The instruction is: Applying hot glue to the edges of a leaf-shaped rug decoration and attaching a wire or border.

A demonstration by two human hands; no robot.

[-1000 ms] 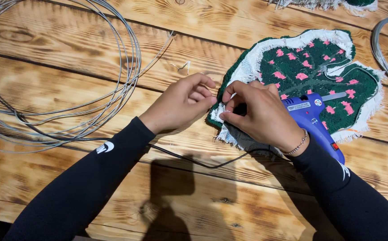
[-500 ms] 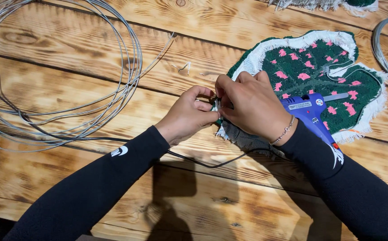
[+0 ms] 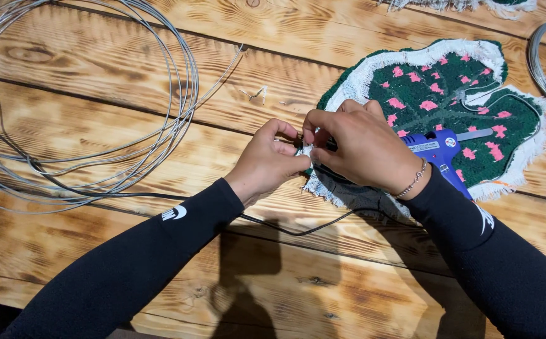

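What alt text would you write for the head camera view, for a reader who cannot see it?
Two hands, the left hand and the right hand, pinch the frayed white edge of a green fabric piece with pink shapes on a wooden table. A blue glue gun lies on the fabric, and a coil of grey wire lies at left.

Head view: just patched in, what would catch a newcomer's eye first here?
Mid-frame, the left hand and right hand meet, pinching the white fringed edge of a green fabric piece with pink spots, which spreads toward the upper right. A blue glue gun lies on that fabric beside the right wrist. At far left, a big coil of grey wire sprawls over the wooden table.
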